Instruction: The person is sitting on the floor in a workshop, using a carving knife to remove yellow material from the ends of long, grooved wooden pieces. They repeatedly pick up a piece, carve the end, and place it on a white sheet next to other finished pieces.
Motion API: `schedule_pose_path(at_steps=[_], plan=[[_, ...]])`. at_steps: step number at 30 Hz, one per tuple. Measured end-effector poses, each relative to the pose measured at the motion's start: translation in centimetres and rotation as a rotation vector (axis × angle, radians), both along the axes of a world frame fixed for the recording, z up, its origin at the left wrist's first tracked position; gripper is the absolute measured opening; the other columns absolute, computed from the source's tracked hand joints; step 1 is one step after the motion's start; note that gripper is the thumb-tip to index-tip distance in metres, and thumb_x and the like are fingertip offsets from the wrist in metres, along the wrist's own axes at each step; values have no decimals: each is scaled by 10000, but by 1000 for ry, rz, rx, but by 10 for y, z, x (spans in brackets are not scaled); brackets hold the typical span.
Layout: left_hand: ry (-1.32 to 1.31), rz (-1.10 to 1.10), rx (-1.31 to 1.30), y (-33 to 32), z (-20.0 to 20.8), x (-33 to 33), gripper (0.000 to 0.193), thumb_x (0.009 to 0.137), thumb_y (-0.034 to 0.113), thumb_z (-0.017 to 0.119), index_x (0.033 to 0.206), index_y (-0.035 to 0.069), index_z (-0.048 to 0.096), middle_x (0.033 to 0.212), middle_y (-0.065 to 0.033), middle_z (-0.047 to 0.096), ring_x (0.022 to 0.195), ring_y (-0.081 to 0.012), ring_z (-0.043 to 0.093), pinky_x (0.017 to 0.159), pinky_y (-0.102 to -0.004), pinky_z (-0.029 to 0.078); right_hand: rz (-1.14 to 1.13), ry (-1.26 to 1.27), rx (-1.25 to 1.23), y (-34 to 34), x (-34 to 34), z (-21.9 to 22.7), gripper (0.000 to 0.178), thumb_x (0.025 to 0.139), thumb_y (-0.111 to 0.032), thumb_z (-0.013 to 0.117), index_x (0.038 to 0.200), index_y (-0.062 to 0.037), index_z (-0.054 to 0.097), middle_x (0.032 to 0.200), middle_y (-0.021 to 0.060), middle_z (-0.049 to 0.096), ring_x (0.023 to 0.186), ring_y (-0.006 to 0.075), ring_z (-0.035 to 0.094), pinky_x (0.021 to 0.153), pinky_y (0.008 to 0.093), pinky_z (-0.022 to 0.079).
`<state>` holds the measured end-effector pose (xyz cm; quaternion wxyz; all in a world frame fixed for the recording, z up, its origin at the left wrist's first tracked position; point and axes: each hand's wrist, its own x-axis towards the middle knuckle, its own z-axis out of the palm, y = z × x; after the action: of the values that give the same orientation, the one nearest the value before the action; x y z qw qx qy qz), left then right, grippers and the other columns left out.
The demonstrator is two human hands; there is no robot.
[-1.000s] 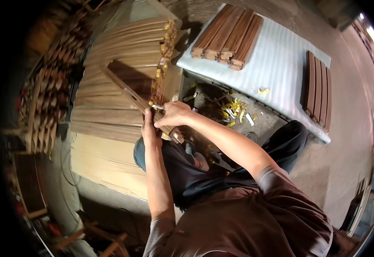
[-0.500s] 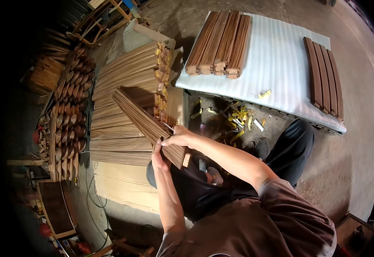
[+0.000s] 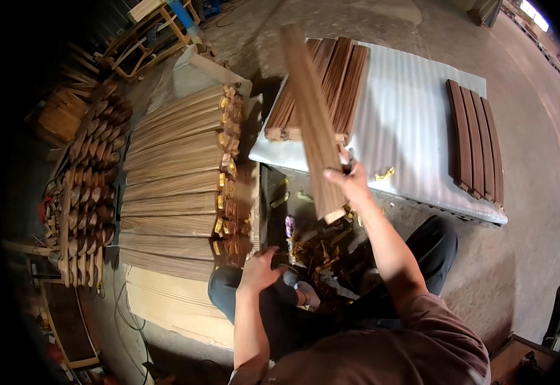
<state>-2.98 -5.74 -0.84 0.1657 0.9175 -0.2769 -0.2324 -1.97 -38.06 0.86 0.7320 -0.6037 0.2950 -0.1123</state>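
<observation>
My right hand (image 3: 353,185) grips a long brown wooden slat (image 3: 315,138) near its lower end, holding it tilted. A small dark metal tool (image 3: 349,157) sticks out of the same hand; its kind is not clear. Behind the raised slat, a stack of similar slats (image 3: 343,96) lies on a pale foam-covered platform (image 3: 408,122), partly hidden. Above my left knee, my left hand (image 3: 259,272) holds nothing, with its fingers loosely apart. Close to it, a wide row of slats (image 3: 171,179) rests on cardboard, their right ends carrying bits of yellow tape (image 3: 227,160).
Several curved dark slats (image 3: 476,138) lie at the platform's right side. Yellow tape scraps (image 3: 325,256) litter the floor between my legs. At the left stands a pile of shaped wooden pieces (image 3: 90,192); a cable (image 3: 142,321) runs along the floor below it.
The slat has swung up and right from over the left row to above the platform's stack, carried by my right hand. My left hand has let go of it and dropped lower.
</observation>
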Motion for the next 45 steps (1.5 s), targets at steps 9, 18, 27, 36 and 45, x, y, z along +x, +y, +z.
schedule_pose_path(at_steps=[9, 18, 27, 36, 45], plan=[[79, 3, -94, -15, 7, 17, 630, 769, 287, 814, 1315, 78, 579, 1086, -205, 697, 1023, -376, 668, 893, -437, 535, -401, -343, 152, -129, 79, -115, 611, 818, 26, 719, 1385, 76, 496, 1127, 110, 686, 969, 172, 659, 880, 330, 529], [128, -18, -2, -16, -5, 29, 610, 783, 280, 812, 1297, 53, 572, 1152, -187, 660, 1071, -376, 639, 910, -439, 529, -415, -247, -90, -170, 163, -178, 501, 846, -116, 757, 1310, 0, 606, 1086, 86, 714, 975, 169, 665, 898, 310, 520], [159, -18, -38, -27, 2, 38, 620, 770, 222, 820, 1305, 31, 571, 1174, -201, 652, 1090, -378, 632, 931, -431, 519, 254, 584, -924, -273, 153, -168, 543, 853, -549, 698, 1066, -51, 729, 957, 181, 726, 942, 319, 691, 833, 409, 530], [90, 31, -94, 0, -1, 25, 621, 777, 195, 808, 1329, 56, 561, 1125, -177, 684, 1024, -366, 661, 881, -430, 535, 1173, 894, -1282, -226, 34, -190, 505, 765, -361, 770, 1149, -39, 706, 1131, 205, 692, 957, 350, 687, 791, 439, 547], [-215, 142, -447, 33, 21, 4, 506, 809, 249, 777, 1256, 67, 623, 1148, -141, 635, 956, -354, 657, 803, -439, 553, 1363, 728, -997, -33, -38, -150, 809, 806, -141, 781, 1513, -88, 390, 1275, 220, 641, 1119, 306, 658, 992, 412, 526]])
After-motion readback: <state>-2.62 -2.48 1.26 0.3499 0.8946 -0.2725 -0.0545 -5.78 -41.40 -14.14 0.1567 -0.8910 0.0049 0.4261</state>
